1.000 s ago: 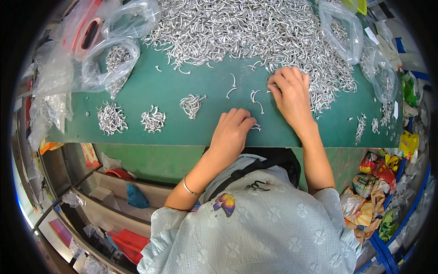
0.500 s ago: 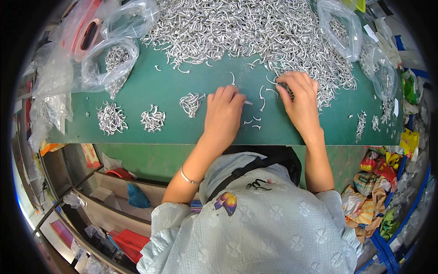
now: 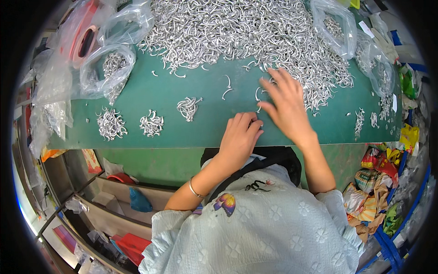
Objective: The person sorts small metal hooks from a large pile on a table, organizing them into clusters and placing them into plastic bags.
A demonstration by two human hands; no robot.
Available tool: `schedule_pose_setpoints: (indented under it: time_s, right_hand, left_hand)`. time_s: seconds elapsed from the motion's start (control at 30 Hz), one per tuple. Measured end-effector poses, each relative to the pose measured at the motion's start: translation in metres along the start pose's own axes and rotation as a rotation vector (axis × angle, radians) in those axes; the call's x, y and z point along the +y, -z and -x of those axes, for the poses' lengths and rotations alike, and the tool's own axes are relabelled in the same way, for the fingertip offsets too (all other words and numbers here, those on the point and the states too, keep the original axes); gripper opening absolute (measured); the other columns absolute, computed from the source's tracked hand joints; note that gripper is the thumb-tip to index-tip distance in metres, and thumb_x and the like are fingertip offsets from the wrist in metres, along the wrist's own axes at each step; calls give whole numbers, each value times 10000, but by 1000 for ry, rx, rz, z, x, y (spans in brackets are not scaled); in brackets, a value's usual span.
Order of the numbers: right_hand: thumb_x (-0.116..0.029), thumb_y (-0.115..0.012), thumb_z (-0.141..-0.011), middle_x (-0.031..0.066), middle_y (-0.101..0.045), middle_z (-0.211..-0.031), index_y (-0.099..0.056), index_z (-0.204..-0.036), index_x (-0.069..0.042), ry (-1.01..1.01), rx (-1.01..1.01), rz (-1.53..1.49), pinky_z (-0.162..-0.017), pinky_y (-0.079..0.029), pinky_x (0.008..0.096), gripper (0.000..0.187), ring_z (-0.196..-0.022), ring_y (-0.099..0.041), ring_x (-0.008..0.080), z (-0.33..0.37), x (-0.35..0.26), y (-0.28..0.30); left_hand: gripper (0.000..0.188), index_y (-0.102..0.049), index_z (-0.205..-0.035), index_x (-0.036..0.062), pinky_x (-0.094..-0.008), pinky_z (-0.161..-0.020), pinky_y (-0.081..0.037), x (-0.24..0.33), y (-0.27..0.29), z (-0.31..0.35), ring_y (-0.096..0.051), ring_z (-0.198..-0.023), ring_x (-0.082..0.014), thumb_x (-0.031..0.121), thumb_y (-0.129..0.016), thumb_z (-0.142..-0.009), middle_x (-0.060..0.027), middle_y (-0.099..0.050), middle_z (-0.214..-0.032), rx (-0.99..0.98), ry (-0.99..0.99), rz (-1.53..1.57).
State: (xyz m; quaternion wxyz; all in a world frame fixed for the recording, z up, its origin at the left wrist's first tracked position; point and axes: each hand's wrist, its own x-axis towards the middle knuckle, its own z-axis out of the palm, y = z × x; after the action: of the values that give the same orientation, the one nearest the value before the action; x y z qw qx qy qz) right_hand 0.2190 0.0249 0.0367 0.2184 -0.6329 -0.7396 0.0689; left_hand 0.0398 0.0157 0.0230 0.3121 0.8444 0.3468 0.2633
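A large heap of small curved silver metal pieces covers the far part of the green table. My left hand is low over the table's front edge, its fingers curled together; what they hold, if anything, is hidden beneath them. Just to its right and farther in, my right hand hovers with fingers spread at the heap's near edge, a little blurred. Loose curved pieces lie ahead of my left hand, and others beside my right fingers. Leftward sit three small piles, the nearest to me being one of tangled pieces.
Clear plastic bags holding metal pieces stand at the left and right of the heap. Small groups of bits lie near the right front edge. A pink-red plastic object rests at the far left.
My left hand has moved right and toward me, over where small loose pieces lay. My right hand has opened its fingers and shifted slightly left, away from the heap pieces it was touching.
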Motion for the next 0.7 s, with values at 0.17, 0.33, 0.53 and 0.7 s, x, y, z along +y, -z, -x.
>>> schedule_pose_setpoints:
  time_s: [0.17,0.33,0.53,0.7]
  right_hand:
    - [-97,-718,-794,87,-589,-1138,-653,-939,-60,62,113,-156,-937,-373,443,164,-1104,-543,273,5,-5,-9]
    - [-90,-713,-789,73,-570,-965,-629,-871,-59,-77,274,-18,-770,-357,401,121,-910,-518,262,-40,11,-18]
    - [-96,-714,-788,49,-548,-924,-614,-848,-66,22,172,29,-793,-348,391,121,-907,-499,256,-32,6,-18]
    - [-108,-729,-764,51,-544,-915,-637,-862,-58,141,-195,-203,-795,-364,372,144,-904,-507,240,5,-9,4]
  left_hand:
    - [261,-637,-1003,8,-396,-759,-430,-4,3,5,-554,-908,-296,3,-715,-755,-109,-576,-1005,13,-37,88]
    - [254,-642,-987,0,-394,-779,-447,2,10,-4,-563,-922,-309,5,-722,-747,-114,-581,-995,-15,-47,103]
    - [249,-638,-974,-2,-395,-801,-446,0,3,10,-560,-982,-309,-8,-708,-735,-117,-581,-1025,-7,-56,81]
    - [247,-624,-972,2,-399,-824,-445,-4,-2,17,-550,-1026,-317,-10,-685,-733,-134,-575,-1059,24,-67,92]
